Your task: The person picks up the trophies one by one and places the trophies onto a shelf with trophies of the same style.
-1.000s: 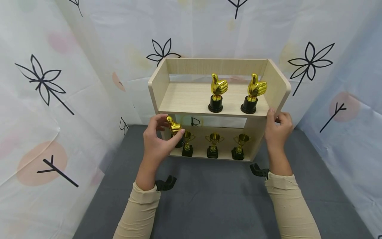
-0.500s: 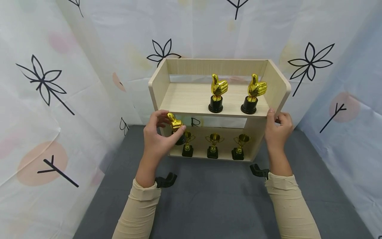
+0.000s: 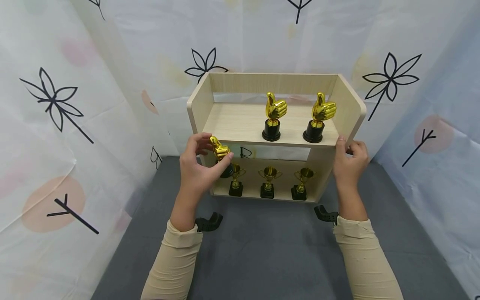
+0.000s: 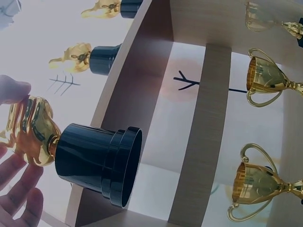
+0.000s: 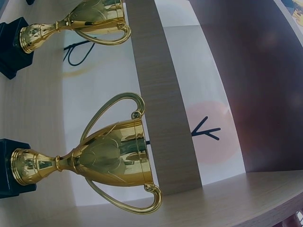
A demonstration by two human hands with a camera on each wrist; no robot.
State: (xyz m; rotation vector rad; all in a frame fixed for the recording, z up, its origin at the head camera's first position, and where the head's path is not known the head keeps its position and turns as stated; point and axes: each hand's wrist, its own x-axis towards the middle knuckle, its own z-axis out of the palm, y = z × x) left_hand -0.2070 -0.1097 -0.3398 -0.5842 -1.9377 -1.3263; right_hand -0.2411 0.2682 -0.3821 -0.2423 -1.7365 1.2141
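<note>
My left hand (image 3: 199,171) holds a gold thumbs-up trophy (image 3: 220,149) by its gold top, between thumb and fingers. In the left wrist view the trophy's black base (image 4: 97,161) is free of the fingers, and it hangs in front of the shelf's left end. With thumb on the front edge, my right hand (image 3: 349,164) grips the right side of the wooden shelf (image 3: 232,121). Two more thumbs-up trophies stand upright on the upper board, one at the middle (image 3: 272,116) and one at the right (image 3: 318,118).
On the lower board stand three gold cups with black bases: a left cup (image 3: 236,179), a middle cup (image 3: 268,181) and a right cup (image 3: 301,183). The shelf stands on a grey tabletop (image 3: 270,250), with patterned white cloth (image 3: 112,104) behind and at the sides.
My left hand has risen a little with the thumbs-up trophy, from in front of the lower compartment toward the upper board's edge. My right hand stays on the shelf's side.
</note>
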